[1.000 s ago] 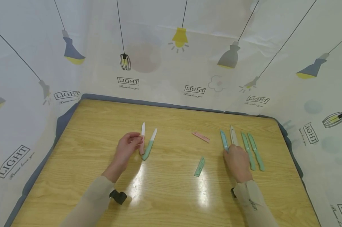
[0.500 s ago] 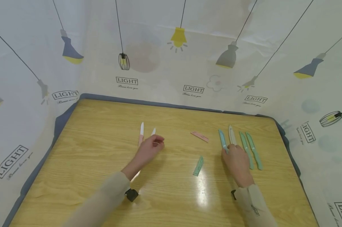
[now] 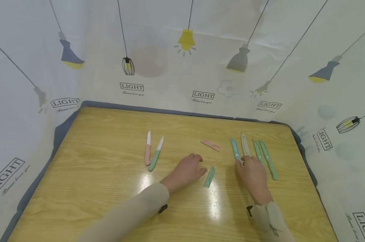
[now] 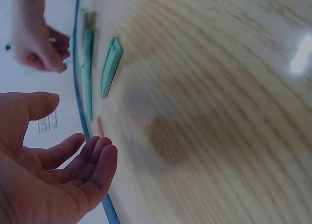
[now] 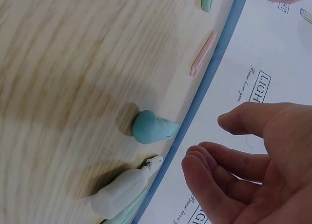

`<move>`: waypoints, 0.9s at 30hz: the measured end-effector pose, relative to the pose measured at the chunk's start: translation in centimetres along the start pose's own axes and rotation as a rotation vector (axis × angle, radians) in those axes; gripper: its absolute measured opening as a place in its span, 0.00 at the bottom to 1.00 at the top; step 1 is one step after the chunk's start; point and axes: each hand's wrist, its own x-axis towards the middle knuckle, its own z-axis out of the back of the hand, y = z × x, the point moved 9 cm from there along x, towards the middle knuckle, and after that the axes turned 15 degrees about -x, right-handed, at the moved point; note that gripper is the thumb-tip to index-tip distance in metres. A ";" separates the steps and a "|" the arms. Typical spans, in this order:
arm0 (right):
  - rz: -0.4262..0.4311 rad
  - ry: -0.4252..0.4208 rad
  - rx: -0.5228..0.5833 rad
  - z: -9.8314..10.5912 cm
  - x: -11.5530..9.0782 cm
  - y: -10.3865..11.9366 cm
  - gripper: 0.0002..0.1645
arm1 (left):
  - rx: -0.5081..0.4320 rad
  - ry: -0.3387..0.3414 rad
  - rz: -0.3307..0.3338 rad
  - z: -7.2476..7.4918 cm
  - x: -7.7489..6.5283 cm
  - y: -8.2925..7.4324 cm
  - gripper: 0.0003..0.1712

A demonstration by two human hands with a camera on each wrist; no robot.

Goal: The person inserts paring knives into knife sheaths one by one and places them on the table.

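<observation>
Sheath [image 3: 209,177], green, lies on the wooden table [image 3: 110,141]; just left of it I see the left hand [image 3: 186,170], empty, thumb and bent fingers parted. Right of the sheath hangs the right hand [image 3: 253,177], empty too, thumb apart, near a blue knife [image 3: 234,148] and a white knife [image 3: 244,144].

From the left hand [image 3: 187,171] hovering above the table [image 3: 94,151], two unsheathed knives [image 3: 156,154] are lying at ten o'clock, a far sheath [image 3: 211,146] at one, a near sheath [image 3: 209,177] at three. Four sheathed knives [image 3: 268,158] are lying side by side toward two o'clock, partly beneath the right hand [image 3: 253,174].
</observation>
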 end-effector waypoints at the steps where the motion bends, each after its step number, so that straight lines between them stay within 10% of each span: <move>1: 0.002 -0.008 0.000 0.0 0.0 0.0 0.21 | 0.036 0.020 0.000 -0.7 0.1 -0.1 0.28; 21: -0.015 0.007 0.025 0.1 -0.5 0.0 0.21 | 0.661 -0.002 -0.158 -5.0 0.8 -2.8 0.29; 27: -0.023 0.015 0.024 0.1 -0.4 0.1 0.22 | 0.574 -0.013 -0.166 -4.7 0.8 -2.8 0.09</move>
